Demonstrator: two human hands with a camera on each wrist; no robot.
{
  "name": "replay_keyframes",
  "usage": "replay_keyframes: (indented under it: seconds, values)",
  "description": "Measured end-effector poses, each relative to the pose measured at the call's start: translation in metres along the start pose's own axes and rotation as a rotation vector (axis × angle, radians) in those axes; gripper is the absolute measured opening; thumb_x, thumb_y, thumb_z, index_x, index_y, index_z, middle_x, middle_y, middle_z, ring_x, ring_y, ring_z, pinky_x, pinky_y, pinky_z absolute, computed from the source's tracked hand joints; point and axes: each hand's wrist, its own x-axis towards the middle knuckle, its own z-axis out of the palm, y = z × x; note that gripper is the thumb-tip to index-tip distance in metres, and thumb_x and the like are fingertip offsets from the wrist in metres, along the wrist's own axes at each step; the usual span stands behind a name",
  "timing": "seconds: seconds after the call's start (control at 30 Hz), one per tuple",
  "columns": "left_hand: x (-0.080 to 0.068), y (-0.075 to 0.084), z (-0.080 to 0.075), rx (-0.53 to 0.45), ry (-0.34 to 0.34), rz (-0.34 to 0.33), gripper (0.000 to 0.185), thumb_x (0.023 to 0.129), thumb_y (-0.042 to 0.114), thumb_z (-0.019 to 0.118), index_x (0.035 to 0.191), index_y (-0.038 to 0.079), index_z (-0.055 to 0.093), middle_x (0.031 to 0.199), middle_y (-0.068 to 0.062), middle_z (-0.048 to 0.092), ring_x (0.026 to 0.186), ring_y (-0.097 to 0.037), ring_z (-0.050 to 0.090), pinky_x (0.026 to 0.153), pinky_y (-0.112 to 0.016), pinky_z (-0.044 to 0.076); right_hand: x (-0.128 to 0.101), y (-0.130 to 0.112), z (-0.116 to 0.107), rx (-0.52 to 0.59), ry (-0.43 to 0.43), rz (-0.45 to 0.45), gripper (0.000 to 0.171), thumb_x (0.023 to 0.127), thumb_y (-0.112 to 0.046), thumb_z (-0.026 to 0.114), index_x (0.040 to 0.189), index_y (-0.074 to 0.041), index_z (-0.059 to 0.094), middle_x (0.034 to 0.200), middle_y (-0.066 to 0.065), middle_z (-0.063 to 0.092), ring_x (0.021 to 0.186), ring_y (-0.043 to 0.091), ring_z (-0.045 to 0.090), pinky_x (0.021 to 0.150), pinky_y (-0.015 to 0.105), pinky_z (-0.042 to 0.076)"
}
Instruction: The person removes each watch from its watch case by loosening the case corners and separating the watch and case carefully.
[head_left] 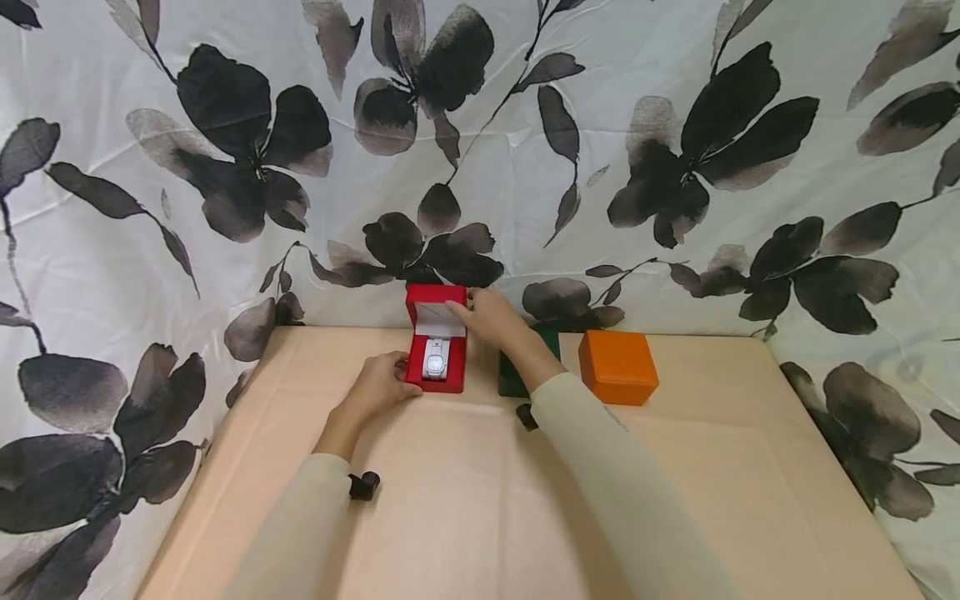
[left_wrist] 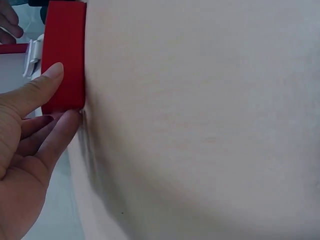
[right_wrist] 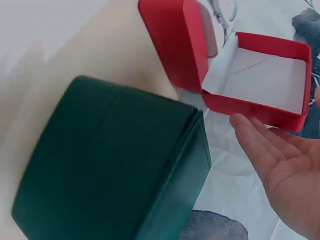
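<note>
On the near part of the surface lie both sleeved forearms, each with a small black wrist camera beside it. Further in, the left hand rests against the left side of the red box — the left wrist view shows its thumb lying on the red wall and the fingers loosely bent beside the base, steadying rather than clamping. The box stands open near the far edge, just left of centre, with a white watch upright inside. Behind it, the right hand reaches to the raised lid; its fingers are straight and relaxed, the tips at the lid's right edge, the palm open in the right wrist view.

The step in hand looks to be working the lid (opening or closing, I cannot tell which). To do it well, I would keep the left hand braced on the base so the box does not slide or tip, and move the lid by its top edge evenly, keeping fingers clear of the watch and the white lining card.

Counted: three boxes — one red, one green (half hidden by the right forearm), one orange — one watch and two hands. A flowered cloth hangs behind.
</note>
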Motion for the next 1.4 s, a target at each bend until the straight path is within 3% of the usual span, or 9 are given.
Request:
replay_keyframes:
  seconds: [0.2, 0.4, 0.63, 0.83, 1.03, 1.4]
  values:
    - [-0.003, 0.005, -0.006, 0.016, 0.004, 0.005, 0.075, 0.082, 0.012, 0.088, 0.145, -0.006, 0.052, 0.129, -0.021, 0.068, 0.110, -0.032, 0.071, 0.096, -0.044, 0.059, -0.012, 0.003, 0.004, 0.101, 0.027, 0.017, 0.063, 0.102, -0.044, 0.061, 0.145, 0.001, 0.050, 0.133, 0.019, 0.067, 0.120, 0.032, 0.066, 0.102, 0.048, 0.057]
    - [-0.007, 0.013, -0.013, 0.070, 0.043, 0.055, 0.071, 0.083, 0.011, 0.087, 0.144, -0.005, 0.054, 0.134, -0.022, 0.066, 0.112, -0.035, 0.070, 0.095, -0.045, 0.060, -0.028, 0.007, 0.014, 0.230, 0.079, 0.004, 0.054, 0.101, -0.035, 0.065, 0.140, -0.001, 0.049, 0.137, 0.019, 0.063, 0.123, 0.032, 0.065, 0.101, 0.047, 0.057]
    - [-0.005, 0.025, -0.021, 0.097, 0.048, 0.064, 0.071, 0.083, 0.011, 0.086, 0.145, -0.003, 0.054, 0.138, -0.021, 0.064, 0.118, -0.039, 0.066, 0.098, -0.048, 0.059, -0.042, 0.009, 0.027, 0.312, 0.098, 0.044, 0.054, 0.100, -0.038, 0.064, 0.141, -0.007, 0.049, 0.142, 0.015, 0.059, 0.124, 0.031, 0.063, 0.101, 0.047, 0.058]
    - [-0.004, 0.029, -0.022, 0.118, 0.049, 0.137, 0.071, 0.083, 0.009, 0.085, 0.146, -0.003, 0.053, 0.139, -0.024, 0.062, 0.118, -0.041, 0.065, 0.099, -0.051, 0.058, -0.049, 0.013, 0.037, 0.377, 0.102, 0.033, 0.055, 0.100, -0.033, 0.066, 0.144, -0.006, 0.048, 0.146, 0.016, 0.057, 0.130, 0.032, 0.060, 0.104, 0.048, 0.055]
    - [-0.003, 0.033, -0.022, 0.166, 0.030, 0.147, 0.073, 0.084, 0.013, 0.086, 0.146, -0.002, 0.052, 0.144, -0.022, 0.058, 0.131, -0.040, 0.057, 0.105, -0.052, 0.054, -0.053, 0.018, 0.048, 0.412, 0.117, -0.033, 0.053, 0.101, -0.024, 0.066, 0.145, -0.002, 0.048, 0.147, 0.020, 0.053, 0.133, 0.038, 0.058, 0.108, 0.050, 0.053]
    - [0.007, 0.033, -0.020, 0.261, 0.001, 0.188, 0.074, 0.084, 0.015, 0.086, 0.146, -0.004, 0.052, 0.146, -0.023, 0.056, 0.138, -0.040, 0.051, 0.114, -0.052, 0.046, -0.064, 0.012, 0.062, 0.434, 0.213, 0.009, 0.050, 0.100, -0.021, 0.066, 0.146, -0.009, 0.052, 0.149, 0.014, 0.050, 0.135, 0.034, 0.051, 0.109, 0.053, 0.051]
